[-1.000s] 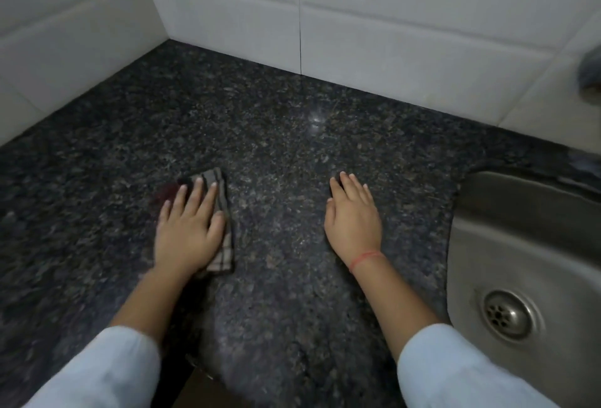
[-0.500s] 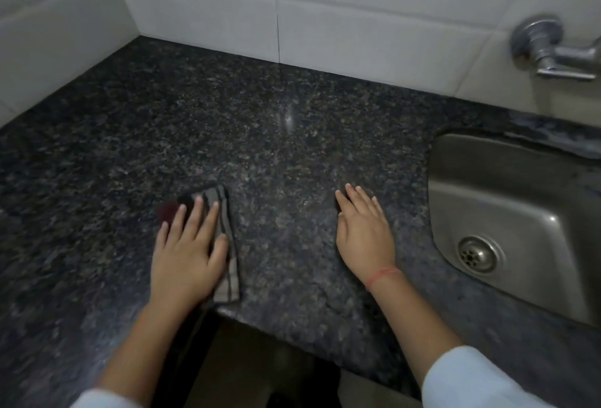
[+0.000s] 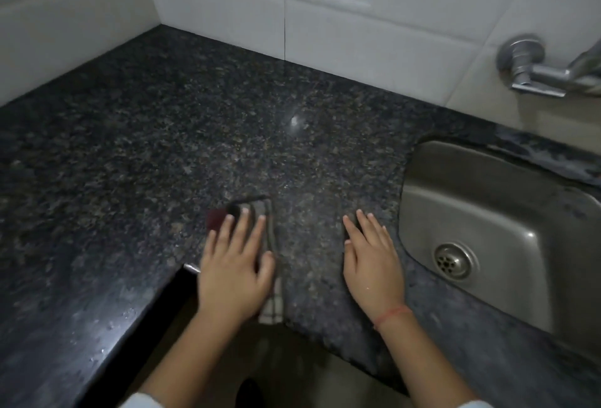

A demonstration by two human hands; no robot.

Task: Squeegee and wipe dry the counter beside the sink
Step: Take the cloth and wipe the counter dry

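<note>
Two hands lie flat on the dark speckled counter (image 3: 195,134). The left hand (image 3: 232,272) presses its straight fingers on a folded checked cloth (image 3: 272,305), and the right hand (image 3: 370,268) rests open on bare stone, holding nothing, between the cloth and the sink (image 3: 487,199). The cloth sits close to the near edge of the counter, its near end reaching that edge; a dark red patch shows at its far left corner, and I cannot tell what that is. It looks thin, soft and light, so it should slide easily under a flat palm but bunch up if pushed from one corner; pressing on its middle, or pinching a folded edge to lift it, seems best. Far and left the counter has wide open room, up to the tiled walls (image 3: 357,17) at the corner. To the right, the sink rim lies just beyond the right hand, with a tap (image 3: 533,72) on the wall above. Droplets (image 3: 113,326) shine along the near left edge. No squeegee is in view.
</note>
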